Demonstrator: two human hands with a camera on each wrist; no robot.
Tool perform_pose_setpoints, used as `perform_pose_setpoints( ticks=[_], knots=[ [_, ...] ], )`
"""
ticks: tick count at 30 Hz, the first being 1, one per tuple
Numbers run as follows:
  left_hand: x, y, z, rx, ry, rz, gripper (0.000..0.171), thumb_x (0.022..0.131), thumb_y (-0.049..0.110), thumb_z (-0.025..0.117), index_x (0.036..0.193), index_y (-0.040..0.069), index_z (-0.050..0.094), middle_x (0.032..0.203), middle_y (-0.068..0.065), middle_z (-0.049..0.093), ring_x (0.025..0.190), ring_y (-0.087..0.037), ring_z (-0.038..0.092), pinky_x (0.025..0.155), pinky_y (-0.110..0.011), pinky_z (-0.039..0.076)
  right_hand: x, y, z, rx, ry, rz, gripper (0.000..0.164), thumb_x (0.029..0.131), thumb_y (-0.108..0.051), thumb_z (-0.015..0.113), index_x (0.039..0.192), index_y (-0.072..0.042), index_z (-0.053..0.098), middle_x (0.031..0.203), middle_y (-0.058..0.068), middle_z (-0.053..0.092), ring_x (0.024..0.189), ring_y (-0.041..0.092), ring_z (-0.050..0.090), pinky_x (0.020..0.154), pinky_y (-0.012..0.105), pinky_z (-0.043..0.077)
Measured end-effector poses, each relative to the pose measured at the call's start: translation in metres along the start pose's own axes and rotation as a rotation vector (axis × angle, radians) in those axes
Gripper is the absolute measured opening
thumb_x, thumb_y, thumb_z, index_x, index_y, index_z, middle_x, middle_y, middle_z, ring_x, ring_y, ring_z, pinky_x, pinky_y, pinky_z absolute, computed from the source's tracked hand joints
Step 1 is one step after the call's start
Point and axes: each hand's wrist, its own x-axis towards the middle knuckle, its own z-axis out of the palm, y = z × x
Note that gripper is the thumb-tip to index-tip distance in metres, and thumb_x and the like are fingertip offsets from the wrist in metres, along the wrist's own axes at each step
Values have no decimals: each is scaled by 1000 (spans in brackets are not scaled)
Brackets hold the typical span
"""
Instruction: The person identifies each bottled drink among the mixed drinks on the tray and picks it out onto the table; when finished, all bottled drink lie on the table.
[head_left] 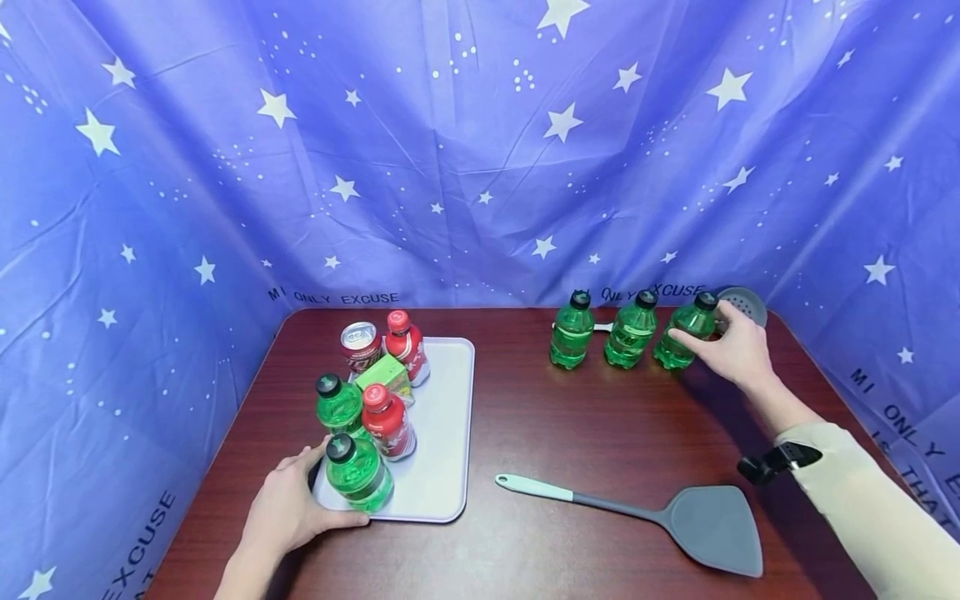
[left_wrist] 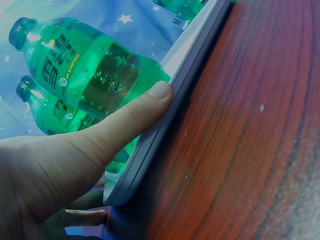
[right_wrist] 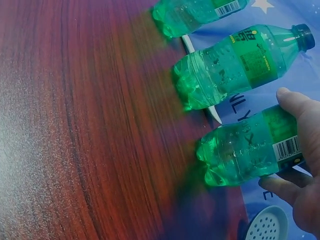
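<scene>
On the right, my right hand [head_left: 738, 350] grips the rightmost green soda bottle [head_left: 677, 332] around its upper body, thumb on one side and fingers on the other. Two matching green bottles, a middle one [head_left: 632, 333] and a left one [head_left: 572, 335], stand upright beside it. At the near left corner of a pale tray [head_left: 444, 442], my left hand [head_left: 281, 507] holds the rim, its thumb [left_wrist: 135, 112] lying along the near edge. Just inside that corner stands a green bottle [head_left: 362, 477], with another green bottle [head_left: 339, 407] behind it.
Also on the tray are two red bottles, one nearer [head_left: 390, 429] and one farther [head_left: 407, 350], a green carton [head_left: 386, 379] and a can [head_left: 361, 343]. A grey spatula [head_left: 712, 529] lies in front. Behind the right bottles lies a perforated skimmer [head_left: 746, 304]. Star-patterned cloth surrounds the table.
</scene>
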Motion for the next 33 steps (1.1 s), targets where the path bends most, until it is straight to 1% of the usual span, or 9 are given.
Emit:
perform_pose_setpoints(
  ticks=[4, 7, 11, 13, 16, 19, 22, 27, 33],
  knots=[
    [0, 0, 0, 2, 2, 2, 139, 45, 80, 95, 150, -3, 55, 142, -40, 59, 129, -59, 59, 96, -69, 56, 0, 0, -2, -6, -15, -3, 46, 82, -38, 92, 95, -10, 58, 67, 0, 58, 54, 3, 44, 56, 27, 34],
    [0, 0, 0, 2, 2, 3, 140, 45, 79, 95, 151, -3, 55, 143, -41, 59, 129, -59, 59, 96, -69, 56, 2, -1, -4, -25, -28, 10, 50, 83, -41, 91, 100, -7, 59, 71, 7, 61, 58, 10, 50, 59, 30, 37],
    [0, 1, -1, 2, 1, 2, 140, 45, 79, 95, 151, -3, 55, 143, -41, 58, 129, -59, 59, 96, -69, 56, 9, -6, -11, -8, -28, 59, 62, 85, -45, 88, 125, -4, 66, 101, 24, 74, 85, 35, 70, 72, 32, 42],
    [0, 1, -1, 2, 2, 2, 139, 45, 79, 95, 151, -3, 55, 143, -41, 59, 129, -59, 59, 96, -69, 56, 14, -11, -17, 15, -21, 86, 71, 86, -49, 87, 140, -10, 65, 126, 23, 75, 107, 37, 73, 79, 25, 44],
    [-1, 0, 0, 2, 2, 3, 139, 45, 79, 95, 150, -3, 55, 143, -41, 59, 129, -59, 59, 96, -69, 56, 23, -21, -28, 73, -18, 101, 75, 87, -50, 86, 148, -14, 61, 139, 21, 71, 109, 11, 72, 80, 14, 41],
    [-1, 0, 0, 2, 1, 4, 139, 45, 79, 95, 151, -3, 55, 143, -41, 59, 129, -59, 59, 96, -70, 56, 31, -34, -38, 115, 11, 90, 75, 87, -49, 87, 149, -16, 61, 140, 17, 71, 98, -18, 59, 80, 6, 40],
    [0, 0, 0, 4, 2, 7, 139, 45, 80, 95, 150, -3, 55, 142, -40, 59, 128, -59, 59, 96, -70, 56, 36, -52, -47, 155, 30, 80, 72, 87, -47, 87, 148, -19, 61, 141, 15, 71, 99, -24, 56, 91, 7, 48],
    [0, 0, 0, 3, 3, 12, 139, 45, 80, 95, 150, -3, 56, 142, -40, 60, 127, -58, 60, 96, -69, 56, 43, -90, -54, 215, 30, 58, 67, 87, -45, 87, 146, -25, 63, 141, 12, 72, 121, 7, 71, 112, 28, 54],
    [-1, 1, -1, 5, 0, 6, 138, 46, 79, 95, 150, -3, 55, 141, -40, 60, 126, -59, 61, 95, -70, 56, 53, -134, -48, 308, 9, -4, 65, 87, -41, 88, 146, -24, 64, 142, 12, 72, 129, 24, 70, 112, 32, 54]
  ],
)
